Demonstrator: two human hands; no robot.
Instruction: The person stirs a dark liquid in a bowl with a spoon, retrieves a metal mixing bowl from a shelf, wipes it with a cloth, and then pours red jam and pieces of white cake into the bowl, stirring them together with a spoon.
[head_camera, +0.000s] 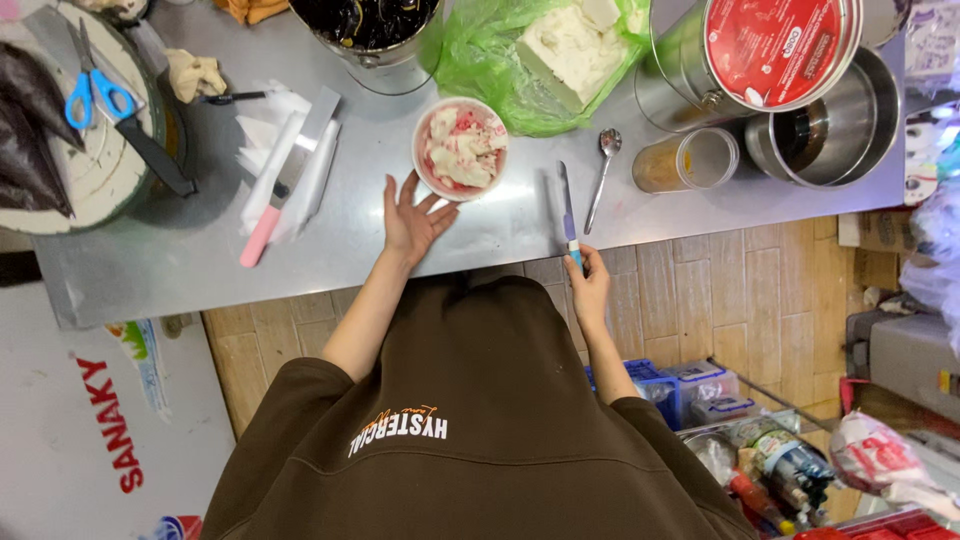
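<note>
A white bowl of white and red cream stands on the steel counter. My left hand lies open just below and left of the bowl, fingertips close to its rim, holding nothing. My right hand is at the counter's near edge, closed on the blue handle of a thin palette knife whose blade lies flat on the counter, pointing away from me. A metal spoon rests just right of the blade.
A pink-handled scraper and white paper lie left. Blue scissors and a black knife sit on a round board. A green bag with a white block, a red-lidded tin, a plastic cup and a steel pot line the back.
</note>
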